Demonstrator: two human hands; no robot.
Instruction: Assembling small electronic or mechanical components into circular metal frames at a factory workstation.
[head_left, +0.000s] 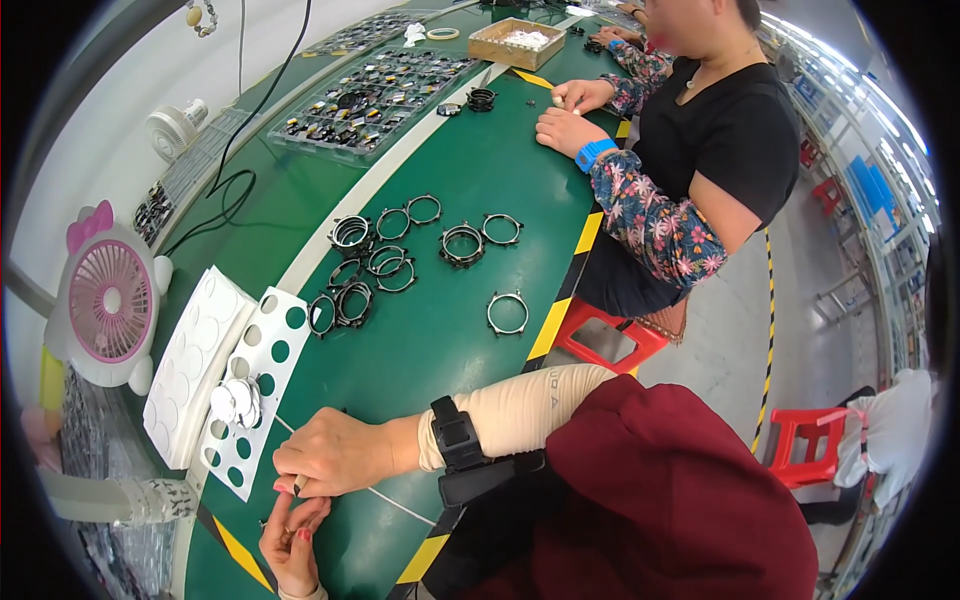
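Over the near end of the green table (400,330), my right hand (335,455) is closed, fingertips pinched down on something small that I cannot make out. My left hand (290,550) meets it from below, fingers bent and closed at the same spot; whatever it grips is hidden. A thin white strip (400,503) runs slantwise beneath my right hand. Beside my hands, a pile of white discs (236,402) rests on a white sheet with round holes (250,350). Farther up lie several dark rings with lugs, like watch cases (352,300), some stacked; a single ring (507,313) sits apart.
A pink and white fan (110,300) and white sheets of round stickers (195,370) stand at left. Farther off are a clear compartment tray (370,105) of small parts and a wooden box (515,45). A co-worker (690,130) sits at the right edge near a red stool (605,340).
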